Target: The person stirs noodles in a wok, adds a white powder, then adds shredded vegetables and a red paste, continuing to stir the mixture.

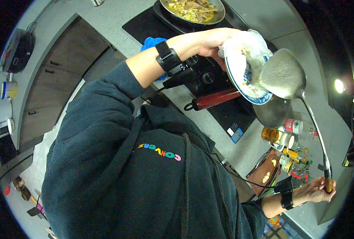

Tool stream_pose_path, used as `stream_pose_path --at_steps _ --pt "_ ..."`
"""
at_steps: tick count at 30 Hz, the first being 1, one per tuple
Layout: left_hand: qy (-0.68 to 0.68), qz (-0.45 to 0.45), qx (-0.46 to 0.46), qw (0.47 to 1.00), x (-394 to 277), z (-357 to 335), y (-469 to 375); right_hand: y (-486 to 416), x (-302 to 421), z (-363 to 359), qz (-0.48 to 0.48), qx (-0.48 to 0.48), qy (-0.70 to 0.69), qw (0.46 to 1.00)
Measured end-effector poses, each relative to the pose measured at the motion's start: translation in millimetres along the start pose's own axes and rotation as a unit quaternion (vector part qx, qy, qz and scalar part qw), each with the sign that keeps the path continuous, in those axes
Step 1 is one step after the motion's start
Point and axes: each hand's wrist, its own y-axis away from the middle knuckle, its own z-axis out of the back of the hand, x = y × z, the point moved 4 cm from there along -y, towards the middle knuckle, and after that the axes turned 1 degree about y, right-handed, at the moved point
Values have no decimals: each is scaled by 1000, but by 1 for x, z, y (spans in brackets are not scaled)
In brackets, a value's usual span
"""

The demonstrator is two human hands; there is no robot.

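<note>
My left hand (214, 49) grips a white bowl (262, 97) with a blue pattern, tilted on its side above the cooktop. Crumpled whitish material (248, 38), plastic or paper, covers part of the bowl's rim beside my fingers. In my right hand (320, 188), at the far right, is the wooden-ended handle of a metal wok spatula (284, 74). Its broad blade overlaps the bowl's edge; whether they touch I cannot tell. Beneath the bowl sits a dark wok (274, 112) with a red handle (217, 100) pointing towards my body. Bowl and blade hide much of the wok.
A frying pan (220, 16) of yellowish food stands on the black cooktop (138, 25). A blue cloth (151, 43) lies by the counter edge. Several bottles and jars (292, 140) crowd the right, near a brown cutting board (259, 174) with yellowish pieces. A cable (245, 179) runs to my right wrist.
</note>
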Motion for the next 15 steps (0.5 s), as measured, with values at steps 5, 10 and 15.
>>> stream_pose_path --at_steps 5,10,15 --pt "0 -15 26 1000 -4 -17 -2 9 16 -22 60 38 14 997" --pt "94 22 31 995 -1 -17 2 17 24 -35 80 84 -46 992" --pt "144 39 31 988 2 -17 3 21 23 -34 77 39 -6 996"
